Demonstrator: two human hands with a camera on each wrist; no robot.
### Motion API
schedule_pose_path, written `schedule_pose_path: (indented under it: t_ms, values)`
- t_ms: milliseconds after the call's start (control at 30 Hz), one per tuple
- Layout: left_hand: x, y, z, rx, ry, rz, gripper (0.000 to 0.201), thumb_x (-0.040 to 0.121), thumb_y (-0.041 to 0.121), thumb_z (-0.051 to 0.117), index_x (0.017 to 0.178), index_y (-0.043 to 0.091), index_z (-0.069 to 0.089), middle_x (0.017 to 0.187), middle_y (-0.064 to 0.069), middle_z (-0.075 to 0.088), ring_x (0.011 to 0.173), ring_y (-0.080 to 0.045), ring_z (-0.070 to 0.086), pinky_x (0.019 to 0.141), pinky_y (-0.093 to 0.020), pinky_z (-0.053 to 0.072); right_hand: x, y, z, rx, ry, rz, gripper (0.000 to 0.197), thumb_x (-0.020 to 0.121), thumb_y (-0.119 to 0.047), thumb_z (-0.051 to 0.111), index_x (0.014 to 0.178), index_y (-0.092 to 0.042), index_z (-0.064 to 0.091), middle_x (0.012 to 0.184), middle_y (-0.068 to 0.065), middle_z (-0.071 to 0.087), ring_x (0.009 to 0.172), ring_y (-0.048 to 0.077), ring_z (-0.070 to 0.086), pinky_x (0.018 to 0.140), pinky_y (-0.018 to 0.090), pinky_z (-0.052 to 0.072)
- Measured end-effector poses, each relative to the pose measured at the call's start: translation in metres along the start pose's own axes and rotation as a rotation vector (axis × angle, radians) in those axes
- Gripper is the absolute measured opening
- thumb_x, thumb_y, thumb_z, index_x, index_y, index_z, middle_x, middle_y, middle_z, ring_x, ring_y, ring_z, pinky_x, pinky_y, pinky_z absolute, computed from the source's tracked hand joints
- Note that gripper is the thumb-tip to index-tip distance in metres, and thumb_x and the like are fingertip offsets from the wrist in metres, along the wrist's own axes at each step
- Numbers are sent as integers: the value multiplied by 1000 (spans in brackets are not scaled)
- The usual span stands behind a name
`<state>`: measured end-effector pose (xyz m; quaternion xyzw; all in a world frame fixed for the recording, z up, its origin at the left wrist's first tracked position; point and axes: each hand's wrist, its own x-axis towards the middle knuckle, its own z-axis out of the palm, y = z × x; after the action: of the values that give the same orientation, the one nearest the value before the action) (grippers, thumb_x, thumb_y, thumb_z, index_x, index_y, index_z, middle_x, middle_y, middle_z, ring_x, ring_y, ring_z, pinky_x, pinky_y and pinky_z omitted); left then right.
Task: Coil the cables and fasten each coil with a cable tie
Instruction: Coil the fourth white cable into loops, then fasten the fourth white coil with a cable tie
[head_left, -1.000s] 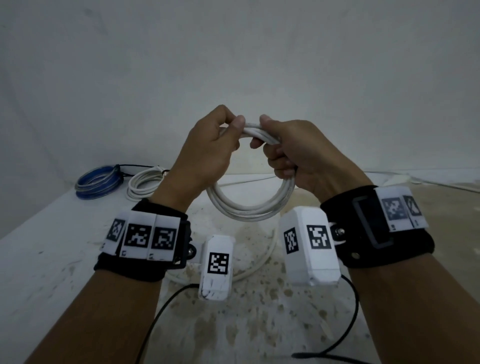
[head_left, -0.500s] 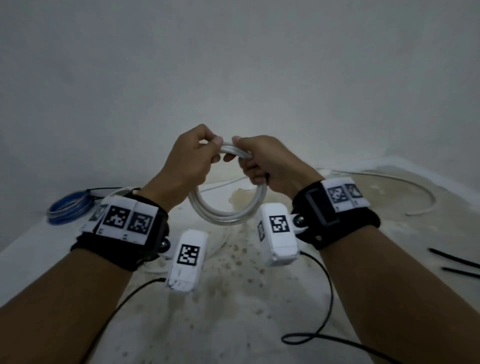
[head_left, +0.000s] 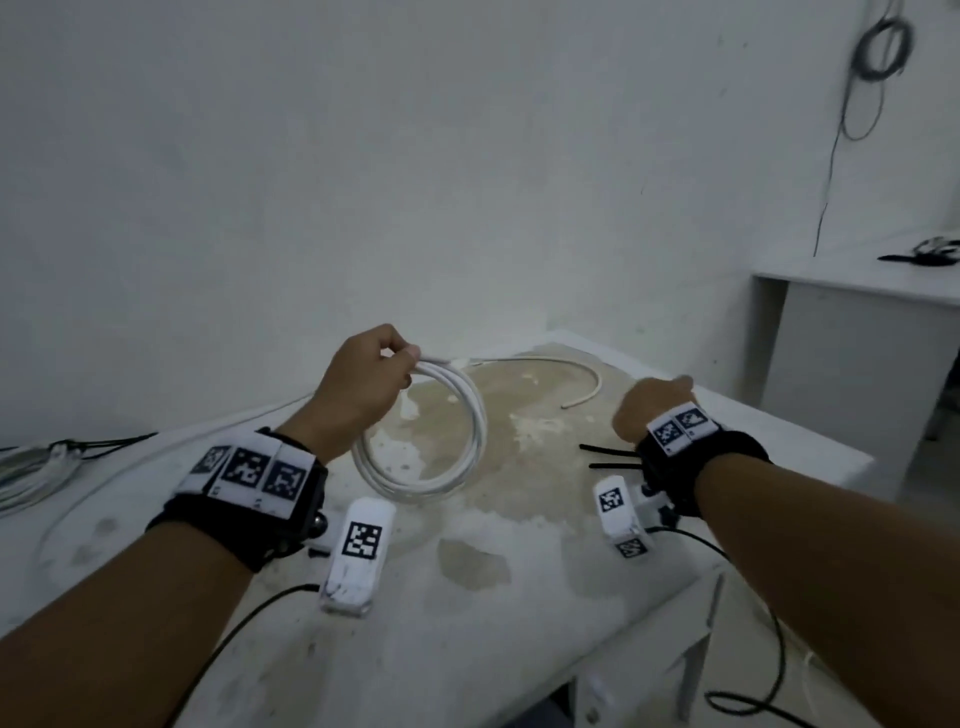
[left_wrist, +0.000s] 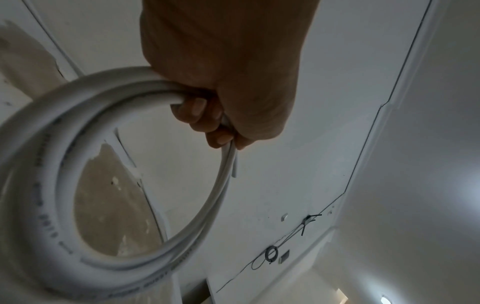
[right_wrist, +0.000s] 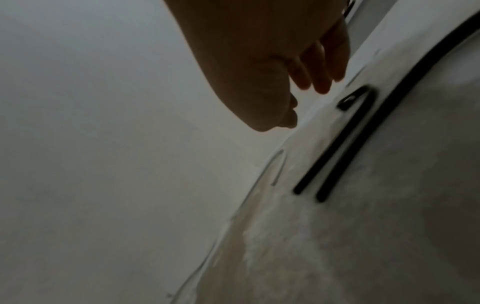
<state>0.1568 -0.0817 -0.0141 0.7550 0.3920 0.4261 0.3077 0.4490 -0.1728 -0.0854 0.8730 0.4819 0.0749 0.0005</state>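
Note:
A white cable coil (head_left: 477, 431) of several loops hangs above the stained table (head_left: 467, 597). My left hand (head_left: 366, 384) alone grips it at the top, fingers curled round the bundled loops. The left wrist view shows that hand (left_wrist: 221, 67) wrapped around the coil (left_wrist: 49, 164), with a short free end poking out below the fingers. To the right, my right hand (head_left: 649, 410) hovers over two black cable ties (head_left: 608, 457) lying side by side. In the right wrist view its fingers (right_wrist: 322, 78) hang relaxed and hold nothing, just above the ties (right_wrist: 337, 156).
A loose white cable (head_left: 584, 374) curves across the far side of the table. More coiled cables (head_left: 31, 467) lie at the far left. The table's right edge (head_left: 810, 499) is close to my right arm. A white side shelf (head_left: 857, 291) stands beyond it.
My right hand has let go of the coil and moved right and down to the black ties. The left hand keeps the coil by itself. The view has swung right.

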Motion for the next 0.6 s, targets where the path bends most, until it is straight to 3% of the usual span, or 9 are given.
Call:
schedule_pose_path:
  t_ms: [67,167,233,333,400,500,600]
  values:
    - [-3,4,1,3,-21,-4,23,96,22,55,74,16,55,65,-6,56,32,-2,37,41,-25,25,2,20,19,-136,-67,-44,21,88,-14,54,102,-15,69,106,4,67,91,22,64,87,34,50]
    - [-6,8,-4,12,-27,-22,23,97,23,54,74,16,54,64,-4,55,32,-4,36,38,-20,25,4,29,29,-33,-87,-33,17,88,-13,54,84,-14,71,92,2,71,72,16,62,73,23,56]
    - [-8,9,-10,9,-20,-28,22,97,22,54,76,15,54,65,-4,55,32,-3,38,37,-18,24,10,19,26,80,-26,-12,20,90,-8,49,77,-14,63,92,4,70,78,19,65,71,25,52]
    - [-8,9,-19,-16,-30,-24,21,98,22,53,80,12,54,65,-2,53,33,-1,41,37,-19,24,25,-19,7,306,145,-41,9,92,-11,55,96,-7,63,100,13,68,95,30,66,73,30,47]
    - [-7,10,-24,-39,-47,-15,20,99,22,53,81,12,53,64,-3,52,34,-1,41,38,-19,24,34,-56,-12,500,265,-190,2,91,-12,60,92,-13,59,92,12,68,90,32,65,73,34,51]
    - [-9,9,-34,-38,-62,15,21,99,22,53,81,11,52,63,-2,51,36,-1,41,38,-18,25,32,-112,-48,759,353,-465,9,88,-10,65,87,-15,58,80,3,69,74,24,67,69,38,56]
    - [-13,2,-49,-15,-55,52,22,99,21,53,83,6,53,59,2,51,38,-1,39,40,-14,26,17,-163,-85,950,312,-705,10,87,-6,68,85,-11,60,76,-6,67,59,2,63,58,19,50]
